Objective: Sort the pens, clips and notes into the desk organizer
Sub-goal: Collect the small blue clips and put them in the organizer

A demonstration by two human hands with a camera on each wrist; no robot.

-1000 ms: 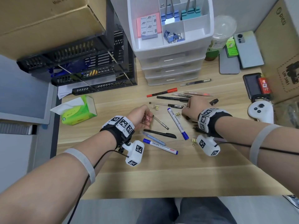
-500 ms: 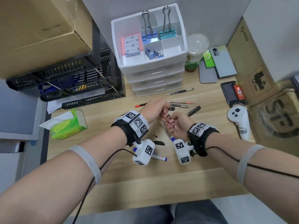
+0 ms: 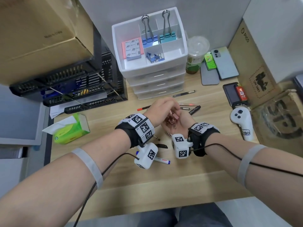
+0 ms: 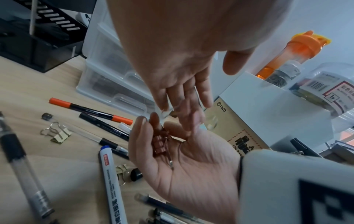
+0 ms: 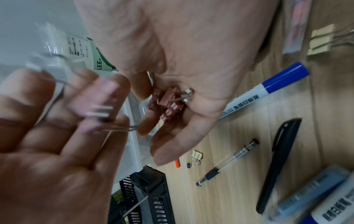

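My right hand (image 3: 179, 126) is turned palm up above the desk, fingers curled round several pink binder clips (image 3: 172, 120). The left wrist view shows those pink binder clips (image 4: 160, 144) along the right hand (image 4: 191, 174). My left hand (image 3: 162, 107) hovers just over it, fingers fairly straight and pointing down at that palm. One blurred pink clip (image 5: 99, 112) lies against the left hand (image 5: 57, 128). The white organizer (image 3: 183, 51) holds notes (image 3: 132, 48), small blue clips (image 3: 154, 56) and two large clips. Pens, such as a red pen (image 3: 144, 108), and a beige clip (image 4: 59, 134) lie on the desk.
A green tissue pack (image 3: 70, 130) lies at the left, with black stacked trays (image 3: 70, 89) behind it. A lidded cup (image 3: 195, 58), phones (image 3: 224, 63) and a white controller (image 3: 241, 123) are on the right. A whiteboard marker (image 3: 162, 160) lies under my wrists.
Both hands left the desk and came together. The right hand, earlier among the pens, turned palm up with pink clips in it. The left hand moved over it.
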